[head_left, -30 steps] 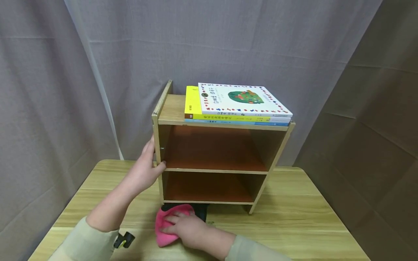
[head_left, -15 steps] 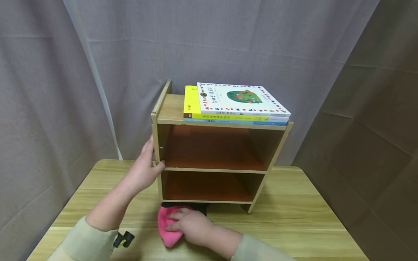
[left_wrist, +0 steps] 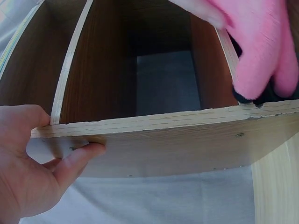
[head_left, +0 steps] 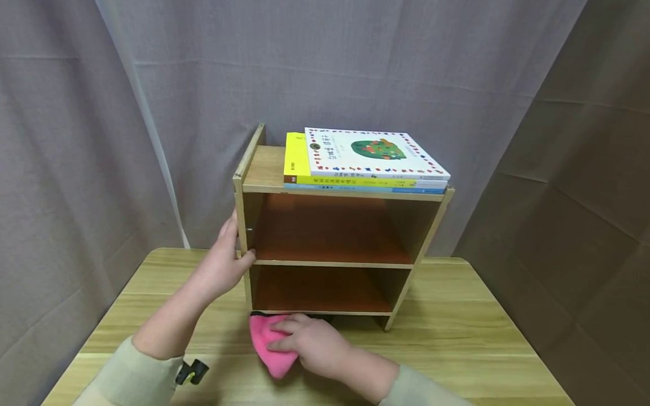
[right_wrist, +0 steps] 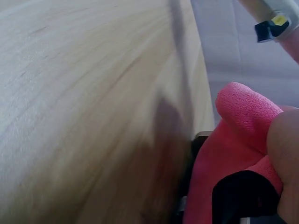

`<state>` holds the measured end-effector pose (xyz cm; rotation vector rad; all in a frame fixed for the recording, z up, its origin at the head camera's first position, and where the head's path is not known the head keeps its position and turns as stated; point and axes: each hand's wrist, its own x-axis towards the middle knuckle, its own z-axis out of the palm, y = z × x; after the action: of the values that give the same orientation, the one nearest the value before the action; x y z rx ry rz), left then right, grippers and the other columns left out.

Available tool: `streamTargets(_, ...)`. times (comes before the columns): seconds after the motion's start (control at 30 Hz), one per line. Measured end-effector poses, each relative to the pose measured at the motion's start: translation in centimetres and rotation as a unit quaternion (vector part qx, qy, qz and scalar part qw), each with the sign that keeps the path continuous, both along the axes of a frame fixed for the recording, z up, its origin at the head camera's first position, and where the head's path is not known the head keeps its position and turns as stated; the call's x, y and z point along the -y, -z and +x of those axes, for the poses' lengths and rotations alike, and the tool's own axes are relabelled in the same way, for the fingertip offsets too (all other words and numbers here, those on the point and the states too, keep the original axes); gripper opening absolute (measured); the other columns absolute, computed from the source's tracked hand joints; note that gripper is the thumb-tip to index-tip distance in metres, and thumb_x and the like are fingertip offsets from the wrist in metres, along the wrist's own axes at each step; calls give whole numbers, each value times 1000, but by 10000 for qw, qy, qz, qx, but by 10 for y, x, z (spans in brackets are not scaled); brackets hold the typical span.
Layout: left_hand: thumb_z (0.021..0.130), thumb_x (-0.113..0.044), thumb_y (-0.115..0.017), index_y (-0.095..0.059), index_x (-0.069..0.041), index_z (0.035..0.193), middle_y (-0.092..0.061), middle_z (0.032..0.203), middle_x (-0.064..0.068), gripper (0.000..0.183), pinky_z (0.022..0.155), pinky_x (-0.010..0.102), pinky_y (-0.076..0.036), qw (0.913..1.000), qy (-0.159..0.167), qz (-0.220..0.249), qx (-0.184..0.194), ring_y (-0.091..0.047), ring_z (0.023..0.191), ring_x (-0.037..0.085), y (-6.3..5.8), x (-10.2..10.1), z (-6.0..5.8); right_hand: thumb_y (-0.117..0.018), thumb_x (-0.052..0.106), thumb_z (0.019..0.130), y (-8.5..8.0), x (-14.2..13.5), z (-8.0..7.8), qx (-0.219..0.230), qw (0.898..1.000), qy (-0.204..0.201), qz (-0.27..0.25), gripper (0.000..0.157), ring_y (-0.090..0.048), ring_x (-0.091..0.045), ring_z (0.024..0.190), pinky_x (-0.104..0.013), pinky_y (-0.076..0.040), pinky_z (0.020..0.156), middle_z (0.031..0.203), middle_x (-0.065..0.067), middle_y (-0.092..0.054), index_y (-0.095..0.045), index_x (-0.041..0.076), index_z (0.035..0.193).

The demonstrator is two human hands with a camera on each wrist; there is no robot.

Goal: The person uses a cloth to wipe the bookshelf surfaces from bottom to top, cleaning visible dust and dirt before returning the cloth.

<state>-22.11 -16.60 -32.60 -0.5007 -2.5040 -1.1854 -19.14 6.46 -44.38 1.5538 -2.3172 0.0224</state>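
A small wooden bookshelf with two open compartments stands on the table. My left hand grips its left side panel; in the left wrist view the thumb and fingers lie on either side of the panel's front edge. My right hand holds a pink plush cloth with black parts against the front edge of the lowest board. In the left wrist view the cloth hangs in folds over that board. Part of the right hand shows at the right wrist view's edge.
Several picture books lie stacked flat on the bookshelf's top. The wooden table extends around it, with grey curtains behind and at the sides. A black clip-like device sits at the left sleeve.
My right hand has shifted right and slightly up with the cloth, which now lies against the lowest board's edge; its black part shows less. The left hand keeps its hold on the panel.
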Motion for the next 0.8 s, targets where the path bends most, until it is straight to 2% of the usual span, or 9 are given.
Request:
streamTargets(0.23,85,-7,-55,10,-42,144,-11,152,3,94,104,48,-30,10000,11,-32,-11,-22,134,22,-1,0,1,-56,-9,65,-18,-13,5,-14,9996,-65,-269,71,-49,-18,119,-25,-49,85,131,6,-52,-61,35,121)
streamTargets(0.5,86,-9,-55,10,-45,142,-12,151,2,93,101,49,-34,9999,42,39,116,-27,131,23,-1,-1,1,-63,-7,67,-42,-24,11,-65,9982,-123,-578,66,-49,-18,118,-24,-49,84,129,7,-53,-63,35,119)
streamTargets(0.8,86,-9,-55,9,-45,143,-13,151,4,92,103,50,-32,9999,-3,19,133,-26,132,24,-2,-1,1,-64,-4,71,-67,-37,7,-391,9962,-85,-777,57,-50,-19,118,-28,-50,85,127,4,-56,-65,34,114)
